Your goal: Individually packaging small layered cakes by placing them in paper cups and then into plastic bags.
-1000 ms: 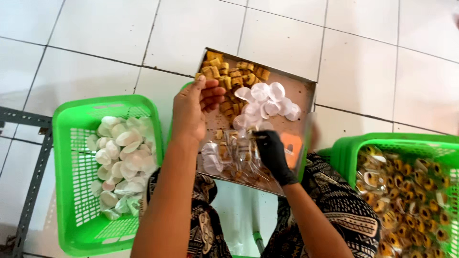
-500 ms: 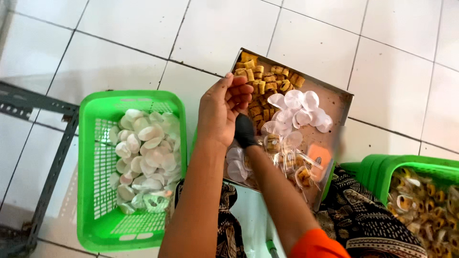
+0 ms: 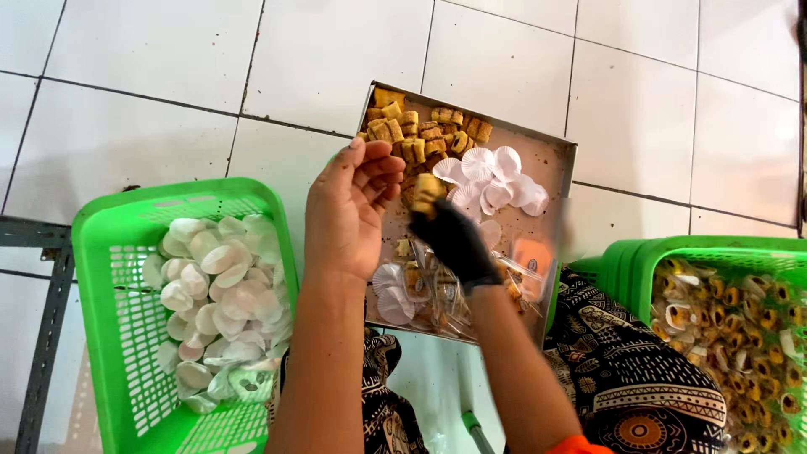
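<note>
Since the frame half a second back, the black-gloved right hand (image 3: pixel 456 240) has been rising off the heap of wrapped pieces and is now lifting one golden pastry piece (image 3: pixel 427 189) in its fingertips, while the bare left hand (image 3: pixel 349 210) has been opening out beside it.

In the head view, the left hand is hovering above the near-left part of the metal tray (image 3: pixel 555 160), palm turned towards the glove and fingers (image 3: pixel 382 168) loosely curled and released, holding nothing that I can make out; it is probably waiting to receive the piece. The right hand's fingers are pinching the pastry piece just above the tray's middle, held high, so it is sitting clear of the rest.

The tray is resting on the patterned lap, within easy reach of both hands. Baked pastry pieces (image 3: pixel 424 126), blocky and browned, are crowding its far-left corner; thin white pleated paper cups (image 3: pixel 492 176) are lying fanned towards the far-right; glossy clear-wrapped pieces (image 3: pixel 429 290) are piling along the near edge.

A green perforated plastic basket (image 3: pixel 109 252) of smooth white rounded items is standing on the tiled floor (image 3: pixel 168 76) to the left, and a second green basket (image 3: pixel 672 252) of wrapped pastries to the right.
</note>
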